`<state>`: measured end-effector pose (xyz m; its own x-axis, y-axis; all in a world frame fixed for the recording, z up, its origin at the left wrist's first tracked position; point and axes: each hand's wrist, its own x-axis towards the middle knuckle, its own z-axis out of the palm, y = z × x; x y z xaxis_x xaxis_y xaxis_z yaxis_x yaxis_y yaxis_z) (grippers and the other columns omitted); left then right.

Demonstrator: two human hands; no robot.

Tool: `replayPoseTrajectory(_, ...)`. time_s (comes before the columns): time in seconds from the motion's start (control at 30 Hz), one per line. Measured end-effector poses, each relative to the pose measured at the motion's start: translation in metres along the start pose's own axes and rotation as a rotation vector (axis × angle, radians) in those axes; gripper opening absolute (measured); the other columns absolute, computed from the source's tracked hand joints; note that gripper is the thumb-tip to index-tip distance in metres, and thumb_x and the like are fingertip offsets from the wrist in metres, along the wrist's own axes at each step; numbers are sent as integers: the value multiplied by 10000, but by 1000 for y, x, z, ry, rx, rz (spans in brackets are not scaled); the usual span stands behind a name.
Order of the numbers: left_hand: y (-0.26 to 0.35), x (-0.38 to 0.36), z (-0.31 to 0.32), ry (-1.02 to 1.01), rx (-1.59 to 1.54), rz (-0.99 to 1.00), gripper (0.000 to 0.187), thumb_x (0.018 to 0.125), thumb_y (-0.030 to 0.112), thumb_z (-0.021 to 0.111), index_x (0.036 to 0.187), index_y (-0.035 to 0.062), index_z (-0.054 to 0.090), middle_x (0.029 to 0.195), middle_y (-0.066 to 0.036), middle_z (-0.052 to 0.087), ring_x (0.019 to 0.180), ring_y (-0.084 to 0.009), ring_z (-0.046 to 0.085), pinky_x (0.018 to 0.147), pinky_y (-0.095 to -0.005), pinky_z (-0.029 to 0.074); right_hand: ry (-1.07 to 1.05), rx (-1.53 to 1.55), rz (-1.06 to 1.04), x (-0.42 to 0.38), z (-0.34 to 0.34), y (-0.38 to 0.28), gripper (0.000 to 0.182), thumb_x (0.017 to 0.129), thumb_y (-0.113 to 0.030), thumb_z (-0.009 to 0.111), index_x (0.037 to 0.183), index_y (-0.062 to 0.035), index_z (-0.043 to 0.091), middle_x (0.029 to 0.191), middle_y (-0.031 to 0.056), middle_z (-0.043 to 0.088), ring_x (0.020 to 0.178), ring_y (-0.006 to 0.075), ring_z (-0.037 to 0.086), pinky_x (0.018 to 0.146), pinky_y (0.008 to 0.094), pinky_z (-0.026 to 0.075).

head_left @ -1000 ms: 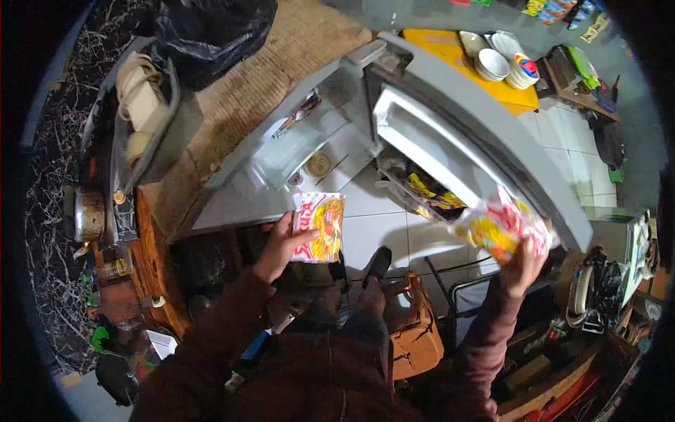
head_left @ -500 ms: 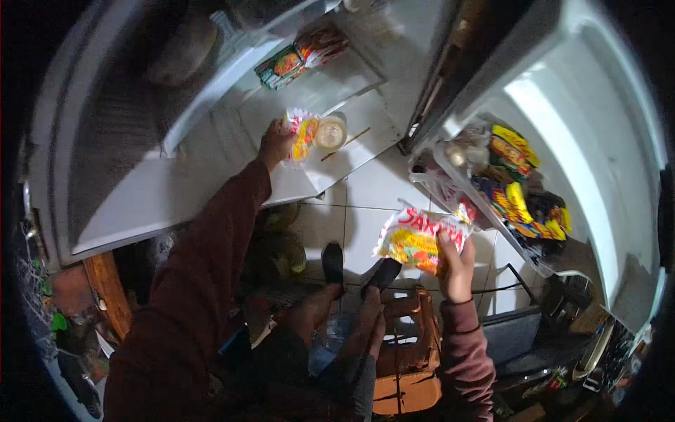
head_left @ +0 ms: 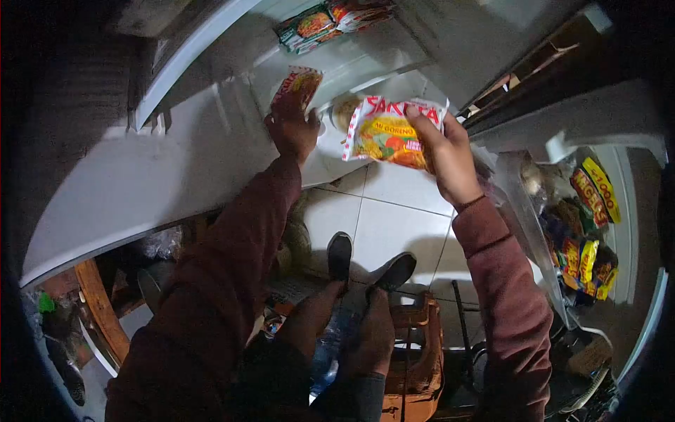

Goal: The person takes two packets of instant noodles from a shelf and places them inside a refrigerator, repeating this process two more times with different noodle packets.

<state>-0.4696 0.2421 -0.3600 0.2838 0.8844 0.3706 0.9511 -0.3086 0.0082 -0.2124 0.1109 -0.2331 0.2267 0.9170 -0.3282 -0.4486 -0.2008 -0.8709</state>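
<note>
My right hand grips a white, yellow and red instant noodle packet marked "Mi Goreng", held up over the edge of the fridge shelf. On that shelf my left hand, dim in shadow, closes on the lower end of a second instant noodle packet, which stands tilted. Between the two packets sits a round, pale container, partly covered by the right one. Farther back lie green and red noodle packets.
An open fridge door stands on the right; its rack holds yellow and red packets and darker ones. Below are white floor tiles, my shoes and an orange plastic stool. Wood and clutter lie at lower left.
My right hand has raised its noodle packet up and left, from above the floor to the shelf. The left-hand packet now stands away from the round container. The view has shifted.
</note>
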Motion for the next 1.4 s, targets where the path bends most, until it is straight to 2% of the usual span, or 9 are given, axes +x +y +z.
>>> replayPoseTrajectory(0.3, -45, 33, 23, 61, -43, -141, 510, 821, 34, 564, 1316, 147, 504, 1374, -61, 529, 1306, -306, 454, 1090, -520, 280, -37, -125, 71, 47, 16, 4, 312, 895, -267, 714, 1034, 9, 676, 944, 68, 699, 822, 108, 649, 740, 251, 521)
replayPoseTrajectory(0.43, 15, 42, -10, 108, -28, -135, 474, 873, 37, 530, 1336, 125, 490, 1353, -103, 536, 1306, -320, 449, 1114, -480, 274, -70, -171, 72, 54, 1, -1, 307, 895, -269, 715, 1023, 7, 682, 938, 70, 705, 829, 106, 650, 752, 253, 520)
replayPoseTrajectory(0.53, 59, 35, -23, 230, -842, -263, 484, 892, 234, 657, 1312, 58, 494, 1366, -181, 484, 1316, -347, 421, 1086, -442, 333, -129, -287, 44, 65, 0, -8, 343, 886, -316, 717, 1003, 5, 690, 929, 84, 714, 795, 108, 657, 732, 259, 517)
replayPoseTrajectory(0.63, 114, 17, -76, 327, -978, -12, 510, 894, 170, 653, 1356, 67, 466, 1410, -177, 447, 1335, -346, 413, 1097, -412, 318, -144, -284, 5, 82, -8, 3, 373, 877, -354, 717, 997, -2, 692, 915, 79, 714, 789, 113, 660, 721, 262, 518)
replayPoseTrajectory(0.73, 109, 17, -103, 36, -622, 380, 594, 845, 58, 659, 1395, 76, 435, 1437, -152, 426, 1349, -343, 403, 1119, -401, 316, -122, -235, 84, 77, -5, 0, 396, 868, -374, 721, 1006, -5, 691, 905, 71, 714, 804, 115, 658, 734, 261, 517)
replayPoseTrajectory(0.9, 95, 25, -88, -53, -557, 530, 732, 737, -34, 667, 1416, 111, 432, 1443, -117, 440, 1331, -319, 431, 1125, -419, 353, -185, -256, 148, 67, -8, -11, 515, 852, -417, 728, 1132, 5, 635, 981, 97, 702, 833, 138, 658, 761, 271, 513)
replayPoseTrajectory(1.07, 55, 27, -58, 115, -458, -73, 481, 865, -49, 552, 1334, 54, 513, 1313, -159, 565, 1238, -324, 534, 1052, -388, 421, -108, -416, 86, 68, -7, -5, 658, 849, -451, 721, 1271, 20, 539, 1126, 140, 657, 963, 186, 634, 799, 304, 509)
replayPoseTrajectory(1.17, 14, 33, -19, 460, -446, -52, 452, 875, -36, 555, 1307, 95, 549, 1243, -151, 614, 1180, -331, 577, 1023, -394, 441, -155, -381, 87, 62, -7, -7, 681, 859, -444, 712, 1311, 21, 507, 1166, 149, 636, 1021, 198, 605, 822, 307, 499)
replayPoseTrajectory(1.4, 9, 48, -20, 110, 153, -189, 514, 830, 75, 639, 1330, 138, 538, 1364, -99, 543, 1260, -312, 507, 1059, -487, 362, -252, -380, 20, 57, -10, -2, 552, 872, -357, 706, 1262, 9, 567, 1108, 85, 644, 1030, 162, 583, 915, 286, 447)
